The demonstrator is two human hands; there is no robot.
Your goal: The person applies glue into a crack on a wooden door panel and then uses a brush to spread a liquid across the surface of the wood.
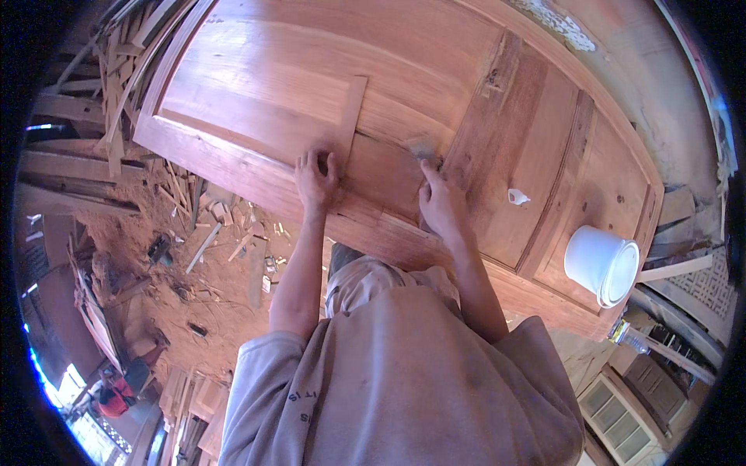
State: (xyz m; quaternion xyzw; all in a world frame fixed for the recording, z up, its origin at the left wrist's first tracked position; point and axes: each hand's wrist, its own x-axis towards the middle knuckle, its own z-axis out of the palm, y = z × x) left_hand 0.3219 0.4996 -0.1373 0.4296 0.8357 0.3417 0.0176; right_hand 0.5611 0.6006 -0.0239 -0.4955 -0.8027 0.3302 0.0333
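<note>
A large reddish wooden panel door [264,85] lies flat in front of me, with raised frame pieces and inset panels. My left hand [315,183] rests at its near side, fingers loosely curved and the thumb apart, with nothing visible in it. Just beside that hand, a thin flat wood strip [354,109] lies across the panel. My right hand [444,205] is closed on a putty knife, its index finger stretched along it. The greyish blade of the putty knife [422,146] touches the panel near a dark crack; its handle is hidden in the hand.
A white lidded bucket [592,260] stands on the door's right part. A small white piece [518,197] lies nearer my right hand. Scrap wood [116,85] is piled at the far left, and offcuts litter the sawdust floor [210,303]. A clear bottle [631,339] sits below the bucket.
</note>
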